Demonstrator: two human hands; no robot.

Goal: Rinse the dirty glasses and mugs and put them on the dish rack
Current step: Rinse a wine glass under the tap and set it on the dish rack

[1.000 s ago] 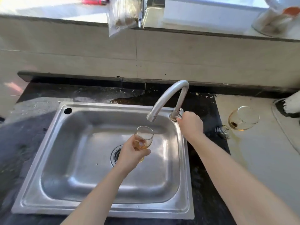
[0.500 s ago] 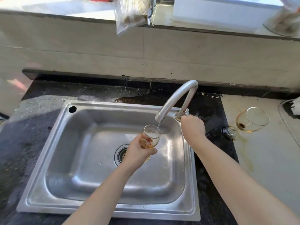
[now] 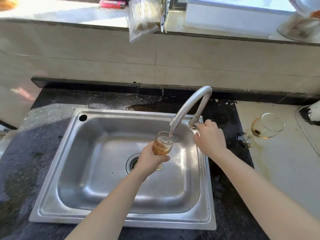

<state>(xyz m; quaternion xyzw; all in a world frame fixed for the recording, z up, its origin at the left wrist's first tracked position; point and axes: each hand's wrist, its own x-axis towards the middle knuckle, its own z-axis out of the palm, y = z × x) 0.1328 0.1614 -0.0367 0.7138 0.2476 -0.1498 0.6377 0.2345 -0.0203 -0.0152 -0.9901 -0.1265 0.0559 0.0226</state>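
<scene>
My left hand (image 3: 150, 160) grips a stemmed glass (image 3: 162, 143) stained brown, held upright over the steel sink (image 3: 72, 163) right under the spout of the faucet (image 3: 188, 108). A thin stream of water runs from the spout into the glass. My right hand (image 3: 209, 136) rests on the faucet handle at the base of the tap. A second dirty stemmed glass (image 3: 266, 128) lies on its side on the pale counter to the right, with a brown spill under it.
Dark wet stone counter (image 3: 43, 135) surrounds the sink. On the sill behind stand a plastic bag (image 3: 144, 16), a red lighter (image 3: 112, 4) and a clear container (image 3: 301, 19). A white object (image 3: 315, 111) sits at the far right edge. No dish rack is in view.
Water started to run from the spout into the glass. My left hand raised the glass closer under the spout. My right hand stayed on the faucet handle.
</scene>
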